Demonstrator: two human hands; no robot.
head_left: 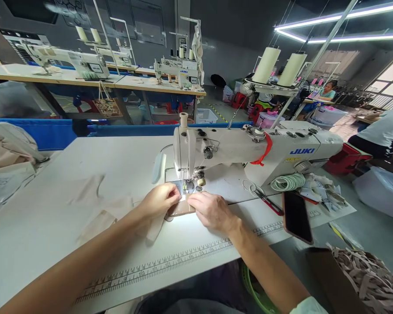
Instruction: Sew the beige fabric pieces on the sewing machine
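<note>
Fabric piece [180, 209], beige: located centre frame, under the needle of the sewing machine [249, 150], pinched flat at its edges by left hand [159, 200] and right hand [211, 210]. Phone [297, 216] and scissors [265, 198] are placed right of centre on the table [52, 209].

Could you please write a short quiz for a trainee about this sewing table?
1. True or false: both hands touch the beige fabric piece in front of the needle.
2. Which lies nearest the right hand? A: phone, B: thread cones, C: box of strips.
3. What colour is the band around the sewing machine?

Key: 1 true, the left hand too; 2 A; 3 red.
</note>
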